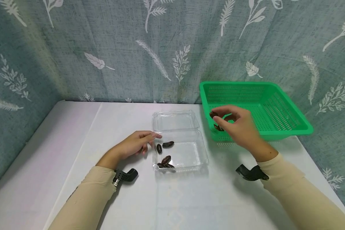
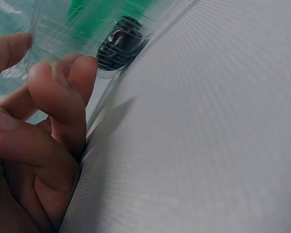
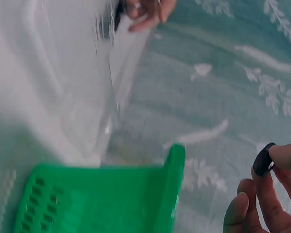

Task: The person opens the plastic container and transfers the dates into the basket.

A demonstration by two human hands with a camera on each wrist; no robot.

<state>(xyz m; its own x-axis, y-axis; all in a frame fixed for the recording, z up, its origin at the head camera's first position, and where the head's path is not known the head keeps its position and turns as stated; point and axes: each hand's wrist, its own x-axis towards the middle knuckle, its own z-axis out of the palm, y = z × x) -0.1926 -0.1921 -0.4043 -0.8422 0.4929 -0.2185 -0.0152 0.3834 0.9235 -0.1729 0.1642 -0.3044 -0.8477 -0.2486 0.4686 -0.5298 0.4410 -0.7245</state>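
One date (image 1: 213,114) sits pinched between thumb and fingertips of the right hand (image 1: 241,126), held over the left end of the green basket (image 1: 293,132); gap is narrow, just the fruit's width. Several more dates (image 1: 168,144) lie in the clear container (image 1: 191,153), bunched toward its left side. Left hand (image 1: 136,142) is loosely spread, fingertip touching the container's left edge, gripping nothing. To do it well: pinch lightly, since the fruit probably squashes or sticks; clear the basket rim; handle singly; keep that left fingertip steadying the light plastic.
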